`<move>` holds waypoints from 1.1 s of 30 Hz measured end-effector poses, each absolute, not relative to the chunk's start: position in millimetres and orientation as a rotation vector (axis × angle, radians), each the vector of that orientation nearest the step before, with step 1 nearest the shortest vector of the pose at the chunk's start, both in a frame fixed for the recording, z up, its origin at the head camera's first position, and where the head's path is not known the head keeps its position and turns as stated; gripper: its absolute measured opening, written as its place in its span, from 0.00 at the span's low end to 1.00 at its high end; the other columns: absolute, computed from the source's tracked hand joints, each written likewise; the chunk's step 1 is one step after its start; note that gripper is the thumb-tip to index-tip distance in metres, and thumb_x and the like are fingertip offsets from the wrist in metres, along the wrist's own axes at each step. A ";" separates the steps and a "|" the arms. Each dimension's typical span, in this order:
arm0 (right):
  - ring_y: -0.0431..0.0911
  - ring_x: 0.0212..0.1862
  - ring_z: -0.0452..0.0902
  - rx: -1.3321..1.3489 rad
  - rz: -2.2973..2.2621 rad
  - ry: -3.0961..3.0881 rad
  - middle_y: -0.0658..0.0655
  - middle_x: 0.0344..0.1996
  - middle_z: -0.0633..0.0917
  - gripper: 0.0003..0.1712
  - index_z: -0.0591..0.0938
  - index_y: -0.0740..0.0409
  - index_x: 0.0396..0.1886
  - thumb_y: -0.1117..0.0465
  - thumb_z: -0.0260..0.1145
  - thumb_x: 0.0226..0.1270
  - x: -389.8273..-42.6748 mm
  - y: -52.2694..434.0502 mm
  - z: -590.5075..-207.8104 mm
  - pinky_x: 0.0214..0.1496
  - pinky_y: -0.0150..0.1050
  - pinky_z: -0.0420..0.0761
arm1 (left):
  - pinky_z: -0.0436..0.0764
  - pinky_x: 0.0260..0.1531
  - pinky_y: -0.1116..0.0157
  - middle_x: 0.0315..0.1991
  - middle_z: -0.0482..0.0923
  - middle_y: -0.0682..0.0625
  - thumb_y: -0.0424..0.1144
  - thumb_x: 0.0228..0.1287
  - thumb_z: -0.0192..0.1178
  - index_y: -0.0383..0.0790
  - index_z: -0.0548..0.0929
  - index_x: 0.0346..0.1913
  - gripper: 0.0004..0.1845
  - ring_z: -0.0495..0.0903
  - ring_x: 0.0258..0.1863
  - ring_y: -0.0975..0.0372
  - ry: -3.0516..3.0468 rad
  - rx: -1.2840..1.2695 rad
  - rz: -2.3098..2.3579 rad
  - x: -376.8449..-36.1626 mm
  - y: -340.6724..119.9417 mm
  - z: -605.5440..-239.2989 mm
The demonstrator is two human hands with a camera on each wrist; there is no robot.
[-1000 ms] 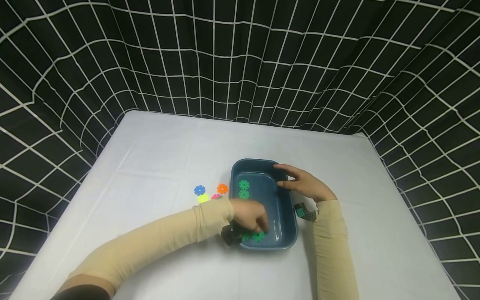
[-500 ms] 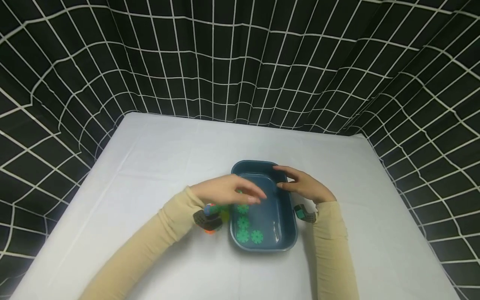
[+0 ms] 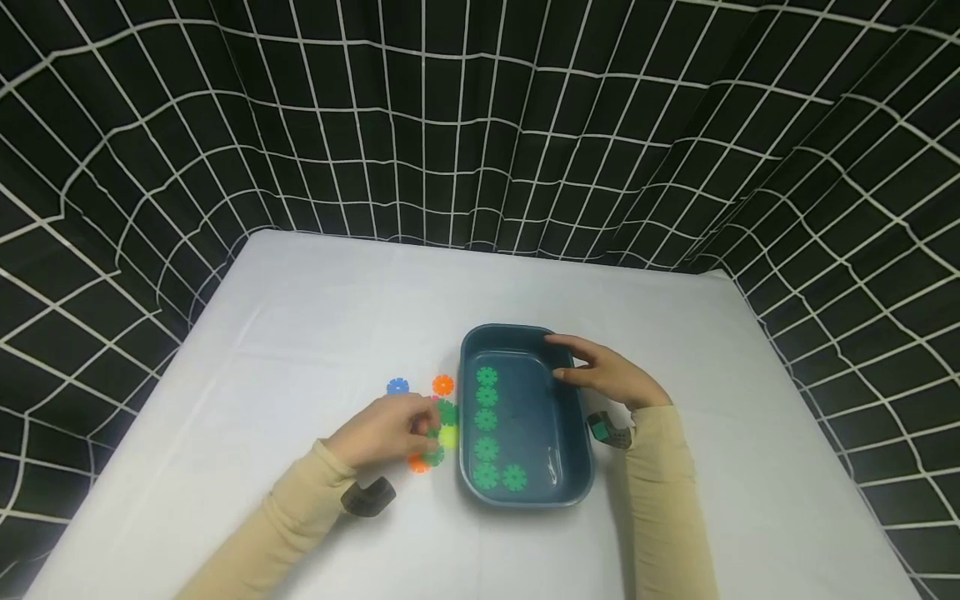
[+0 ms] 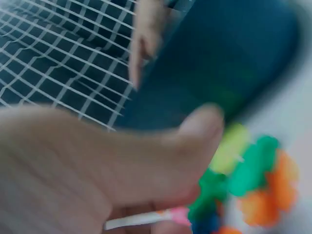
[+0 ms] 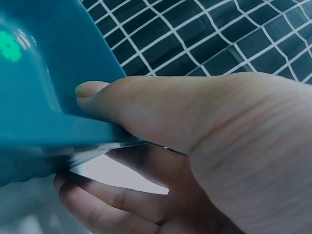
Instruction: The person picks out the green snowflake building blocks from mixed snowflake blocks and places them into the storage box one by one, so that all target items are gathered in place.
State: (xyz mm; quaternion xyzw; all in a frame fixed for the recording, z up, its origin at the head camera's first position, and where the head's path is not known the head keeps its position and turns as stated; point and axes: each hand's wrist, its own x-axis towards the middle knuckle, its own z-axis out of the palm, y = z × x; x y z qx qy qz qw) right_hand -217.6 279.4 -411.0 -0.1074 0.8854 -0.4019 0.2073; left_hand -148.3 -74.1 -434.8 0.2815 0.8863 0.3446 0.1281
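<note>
Green snowflake discs (image 3: 433,454), flat toothed plastic rounds, lie in a small cluster just left of the blue tray (image 3: 576,479), mixed with orange, yellow and pink ones. The left hand (image 3: 386,429) curls its fingers over this cluster, seemingly pinching a green disc. The right hand (image 3: 611,375) grips the tray's right rim. Risk: interlocked neighbours could lift along, or the thin disc could slip and skid off.

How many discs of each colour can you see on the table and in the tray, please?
Green discs: 8 (6 in the tray, 2 beside it)
Orange discs: 2
Blue disc: 1
Yellow disc: 1
Pink disc: 1, partly hidden
Total visible: 13
</note>
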 end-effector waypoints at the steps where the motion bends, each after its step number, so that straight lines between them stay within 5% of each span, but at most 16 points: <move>1: 0.57 0.75 0.48 -0.303 -1.119 2.463 0.52 0.73 0.60 0.33 0.68 0.34 0.68 0.51 0.67 0.64 -217.8 279.2 -410.8 0.69 0.65 0.54 | 0.73 0.31 0.68 0.26 0.73 0.58 0.37 0.50 0.71 0.48 0.79 0.32 0.10 0.71 0.29 0.66 2.572 0.825 0.981 -146.5 -73.6 -439.1; 11: 0.60 0.75 0.46 -0.262 -1.077 2.474 0.57 0.74 0.58 0.33 0.66 0.41 0.70 0.55 0.64 0.66 -219.4 276.5 -412.0 0.68 0.67 0.53 | 0.79 0.43 0.64 0.40 0.77 0.56 0.35 0.48 0.72 0.44 0.82 0.40 0.15 0.77 0.38 0.64 2.579 0.976 0.875 -137.7 -68.3 -452.1; 21: 0.56 0.75 0.48 -0.279 -1.103 2.464 0.52 0.74 0.59 0.33 0.68 0.33 0.68 0.51 0.67 0.63 -218.5 279.2 -412.6 0.68 0.66 0.55 | 0.77 0.43 0.64 0.36 0.70 0.59 0.35 0.43 0.75 0.48 0.78 0.34 0.16 0.74 0.39 0.63 2.619 0.981 0.904 -139.1 -70.0 -455.2; 26: 0.58 0.75 0.48 -0.288 -1.090 2.473 0.53 0.74 0.59 0.33 0.68 0.33 0.68 0.50 0.66 0.63 -218.1 279.3 -411.1 0.68 0.67 0.55 | 0.77 0.42 0.66 0.32 0.75 0.60 0.26 0.49 0.68 0.49 0.78 0.32 0.14 0.73 0.36 0.64 2.517 1.037 1.071 -142.1 -72.9 -454.6; 33: 0.57 0.75 0.48 -0.277 -1.089 2.475 0.52 0.73 0.60 0.33 0.68 0.32 0.67 0.50 0.67 0.63 -218.1 279.3 -411.4 0.68 0.66 0.55 | 0.77 0.36 0.69 0.34 0.79 0.58 0.30 0.59 0.63 0.48 0.82 0.39 0.09 0.75 0.32 0.65 2.433 0.878 1.278 -149.9 -83.5 -442.3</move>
